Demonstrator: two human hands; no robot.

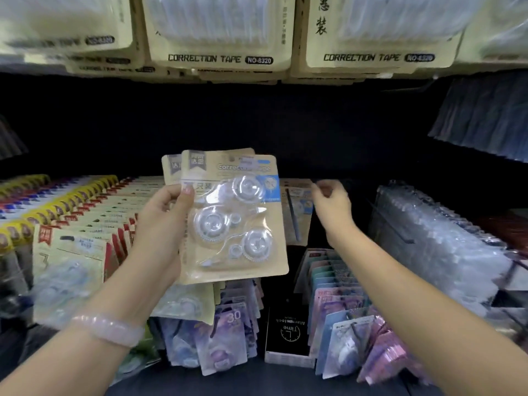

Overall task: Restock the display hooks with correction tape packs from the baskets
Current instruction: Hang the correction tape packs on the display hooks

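Observation:
My left hand (164, 224) grips a small stack of beige correction tape packs (237, 221) by their left edge, thumb on the front; clear blisters with round tape wheels face me. My right hand (333, 205) reaches forward to the right of the stack, fingers curled near the top of a beige pack (297, 212) that hangs on a dark display hook (293, 215). Motion blur hides whether those fingers pinch anything.
Large "CORRECTION TAPE" packs (220, 32) hang overhead. Rows of red-and-beige packs (94, 221) fill hooks at left, clear blister packs (437, 238) at right. Purple and pastel packs (228, 330) and a black clock box (288, 330) sit low in front.

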